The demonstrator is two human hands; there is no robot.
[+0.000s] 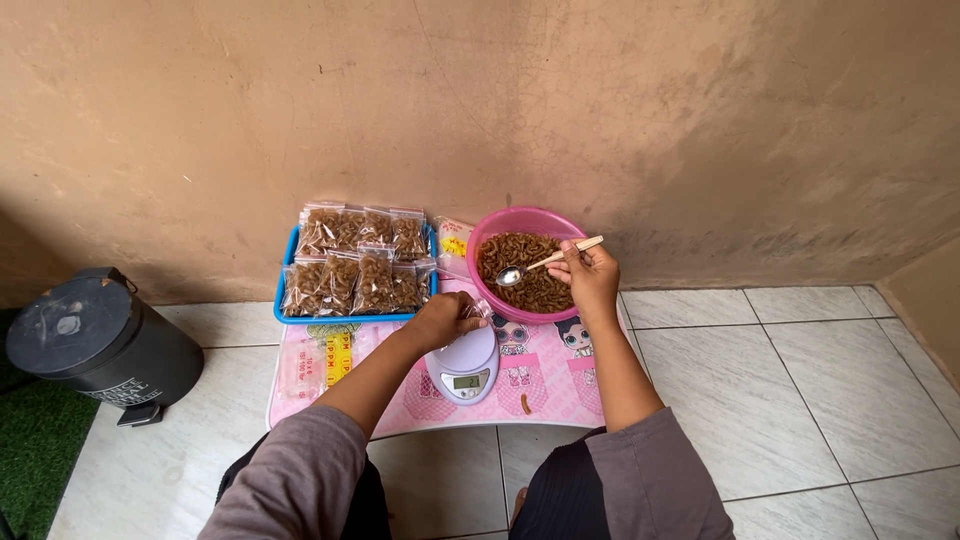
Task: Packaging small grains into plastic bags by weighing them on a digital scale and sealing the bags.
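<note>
My right hand (590, 275) holds a metal spoon (530, 267) with a light handle over the pink bowl (495, 228), which is full of brown macaroni-like snacks. My left hand (443, 318) grips a small clear plastic bag (476, 310) above the white kitchen scale (466, 368). The scale stands on a low pink table (560, 385) with cartoon prints. One brown piece (525, 403) lies loose on the table by the scale.
A blue tray (282, 290) with several filled clear snack bags sits at the table's back left. Flat empty bags (300, 368) lie on the left part. A dark pedal bin (95, 340) stands on the tiled floor at left. The wall is right behind.
</note>
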